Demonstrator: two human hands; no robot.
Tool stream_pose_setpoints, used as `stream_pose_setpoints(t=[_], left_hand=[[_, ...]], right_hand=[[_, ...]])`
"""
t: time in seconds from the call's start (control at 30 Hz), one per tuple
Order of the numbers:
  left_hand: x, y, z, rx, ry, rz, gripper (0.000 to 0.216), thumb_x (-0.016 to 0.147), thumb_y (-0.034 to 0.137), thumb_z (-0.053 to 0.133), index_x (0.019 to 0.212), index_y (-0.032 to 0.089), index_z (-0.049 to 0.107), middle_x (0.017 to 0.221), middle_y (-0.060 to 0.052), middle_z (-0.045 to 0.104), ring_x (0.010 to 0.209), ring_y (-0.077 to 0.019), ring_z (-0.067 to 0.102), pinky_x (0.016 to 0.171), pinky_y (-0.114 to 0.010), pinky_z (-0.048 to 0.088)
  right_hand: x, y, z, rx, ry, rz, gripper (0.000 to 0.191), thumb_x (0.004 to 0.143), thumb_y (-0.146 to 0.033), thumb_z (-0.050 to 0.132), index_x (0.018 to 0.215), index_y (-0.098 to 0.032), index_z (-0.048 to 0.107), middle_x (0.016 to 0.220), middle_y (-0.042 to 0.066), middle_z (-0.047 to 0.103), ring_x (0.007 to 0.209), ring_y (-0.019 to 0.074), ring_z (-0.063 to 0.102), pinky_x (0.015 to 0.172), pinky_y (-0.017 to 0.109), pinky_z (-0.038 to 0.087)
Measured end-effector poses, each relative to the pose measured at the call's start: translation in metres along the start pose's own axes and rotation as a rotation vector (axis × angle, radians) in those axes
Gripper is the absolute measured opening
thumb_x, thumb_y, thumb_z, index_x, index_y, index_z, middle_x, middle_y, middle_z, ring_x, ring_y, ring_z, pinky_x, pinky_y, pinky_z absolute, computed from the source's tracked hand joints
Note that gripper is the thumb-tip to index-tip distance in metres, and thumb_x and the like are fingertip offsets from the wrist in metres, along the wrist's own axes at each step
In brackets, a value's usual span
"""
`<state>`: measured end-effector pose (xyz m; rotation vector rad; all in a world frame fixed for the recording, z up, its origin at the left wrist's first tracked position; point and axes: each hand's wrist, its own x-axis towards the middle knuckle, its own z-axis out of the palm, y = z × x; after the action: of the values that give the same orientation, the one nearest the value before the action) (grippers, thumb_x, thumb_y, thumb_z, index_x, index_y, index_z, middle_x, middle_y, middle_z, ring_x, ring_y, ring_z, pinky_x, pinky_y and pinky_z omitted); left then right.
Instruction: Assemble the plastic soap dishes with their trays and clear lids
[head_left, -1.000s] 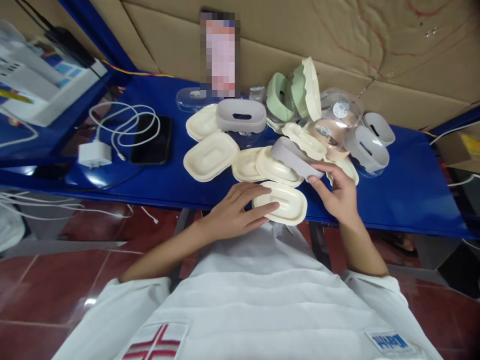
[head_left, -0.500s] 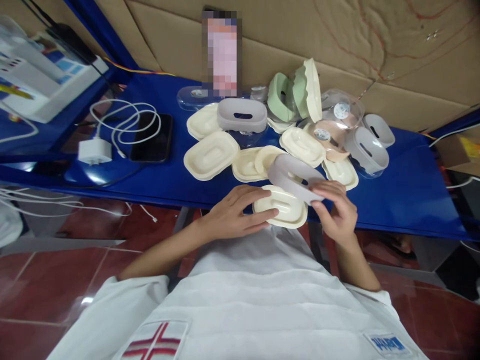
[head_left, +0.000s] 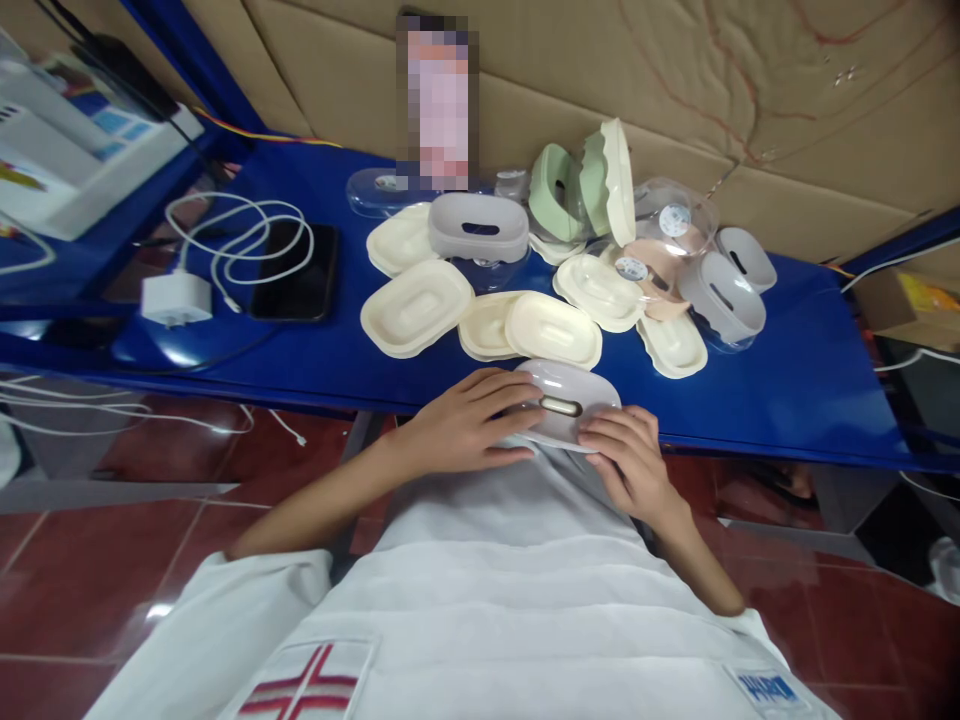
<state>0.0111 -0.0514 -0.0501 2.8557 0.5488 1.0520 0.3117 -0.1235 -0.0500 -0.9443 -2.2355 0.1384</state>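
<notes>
Creased brown cardboard stands at twelve o'clock, counting from the grey dish between your hands. Below it, the smooth, glossy blue table stretches from nine to three. Your soft white shirt, rippled with folds, fills six o'clock.

Your left hand lies over the dish's left end, at nine, fingers slightly apart and resting on the rim and surface. Your right hand clasps its right end, at four, fingers close together on top. The dish itself, a shallow shiny oval, sits level at the table's near edge.

At twelve, two matte green dishes stand on edge, the right one paired with a wavy-edged cream piece. Clear plastic covers gleam at one, beside a peach dish. A smooth cream tray, rounded and ridged in the middle, lies just beyond your dish at twelve. A flat black phone lies at ten under a looped white cable. Smallest is your dish's rounded slot, showing cream within.
</notes>
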Motion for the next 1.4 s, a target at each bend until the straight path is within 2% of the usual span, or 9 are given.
stream_pose_setpoints(t=[0.27, 0.4, 0.5, 0.6, 0.67, 0.77, 0.97, 1.17, 1.4], left_hand=[[-0.001, -0.004, 0.004, 0.015, -0.009, -0.035, 0.029, 0.106, 0.032, 0.071, 0.131, 0.018, 0.068, 0.135, -0.014, 0.075, 0.136, -0.0294, 0.069, 0.117, -0.049, 0.059], [-0.001, -0.005, 0.005, 0.018, -0.017, -0.035, 0.027, 0.104, 0.027, 0.072, 0.13, 0.017, 0.069, 0.134, -0.014, 0.075, 0.136, -0.0291, 0.068, 0.117, -0.049, 0.059], [0.0, -0.003, 0.004, -0.009, -0.003, -0.051, 0.029, 0.102, 0.026, 0.075, 0.129, 0.017, 0.069, 0.132, -0.015, 0.076, 0.134, -0.03, 0.069, 0.116, -0.05, 0.059], [-0.001, -0.003, 0.001, -0.063, 0.022, -0.073, 0.031, 0.099, 0.026, 0.076, 0.129, 0.02, 0.07, 0.132, -0.014, 0.076, 0.135, -0.0299, 0.069, 0.115, -0.051, 0.059], [-0.002, -0.004, -0.001, -0.113, 0.035, -0.088, 0.032, 0.098, 0.026, 0.077, 0.129, 0.022, 0.07, 0.131, -0.012, 0.076, 0.133, -0.0283, 0.07, 0.113, -0.049, 0.06], [-0.004, -0.007, -0.003, -0.178, 0.047, -0.102, 0.03, 0.098, 0.027, 0.079, 0.126, 0.023, 0.071, 0.127, -0.01, 0.078, 0.127, -0.026, 0.072, 0.11, -0.046, 0.061], [-0.004, -0.009, -0.004, -0.183, 0.044, -0.095, 0.024, 0.1, 0.03, 0.079, 0.121, 0.023, 0.07, 0.123, -0.008, 0.079, 0.123, -0.0245, 0.073, 0.109, -0.045, 0.06], [0.0, -0.008, -0.005, -0.178, 0.031, -0.089, 0.024, 0.1, 0.029, 0.078, 0.121, 0.022, 0.069, 0.122, -0.01, 0.078, 0.122, -0.0253, 0.072, 0.108, -0.045, 0.06], [-0.002, -0.007, -0.006, -0.183, 0.021, -0.111, 0.023, 0.101, 0.03, 0.077, 0.12, 0.023, 0.069, 0.129, -0.011, 0.075, 0.128, -0.027, 0.07, 0.11, -0.047, 0.06]], right_hand=[[0.007, 0.003, 0.007, -0.063, -0.042, -0.012, 0.029, 0.104, -0.018, 0.07, 0.133, -0.024, 0.067, 0.124, 0.01, 0.08, 0.125, 0.0279, 0.072, 0.109, 0.049, 0.05], [0.014, 0.009, -0.003, -0.097, -0.086, -0.048, 0.034, 0.103, -0.033, 0.077, 0.135, -0.027, 0.069, 0.129, 0.009, 0.08, 0.129, 0.0288, 0.072, 0.112, 0.049, 0.05], [0.036, 0.038, -0.025, -0.15, -0.04, -0.024, 0.035, 0.107, -0.04, 0.07, 0.14, -0.031, 0.069, 0.141, 0.008, 0.076, 0.137, 0.0309, 0.068, 0.115, 0.051, 0.05], [0.07, 0.085, -0.048, -0.357, 0.004, 0.119, 0.048, 0.107, -0.045, 0.069, 0.152, -0.031, 0.062, 0.162, 0.011, 0.061, 0.153, 0.0371, 0.055, 0.124, 0.06, 0.042], [0.09, 0.114, -0.056, -0.439, -0.053, 0.17, 0.059, 0.106, -0.054, 0.069, 0.158, -0.029, 0.058, 0.17, 0.014, 0.051, 0.16, 0.042, 0.044, 0.13, 0.067, 0.031], [0.109, 0.14, -0.058, -0.399, -0.168, 0.134, 0.058, 0.106, -0.054, 0.069, 0.157, -0.028, 0.06, 0.165, 0.014, 0.057, 0.156, 0.0399, 0.049, 0.134, 0.063, 0.026], [0.105, 0.128, -0.056, -0.305, -0.137, 0.105, 0.04, 0.11, -0.047, 0.063, 0.144, -0.028, 0.071, 0.149, 0.011, 0.071, 0.141, 0.0351, 0.065, 0.124, 0.057, 0.046], [0.106, 0.117, -0.038, -0.33, -0.138, 0.201, 0.065, 0.103, -0.066, 0.066, 0.155, -0.026, 0.061, 0.158, 0.014, 0.063, 0.146, 0.0393, 0.06, 0.118, 0.059, 0.053], [0.102, 0.1, -0.041, -0.219, 0.062, 0.21, 0.041, 0.11, -0.052, 0.06, 0.138, -0.026, 0.074, 0.135, 0.011, 0.078, 0.128, 0.0333, 0.074, 0.112, 0.053, 0.059]])
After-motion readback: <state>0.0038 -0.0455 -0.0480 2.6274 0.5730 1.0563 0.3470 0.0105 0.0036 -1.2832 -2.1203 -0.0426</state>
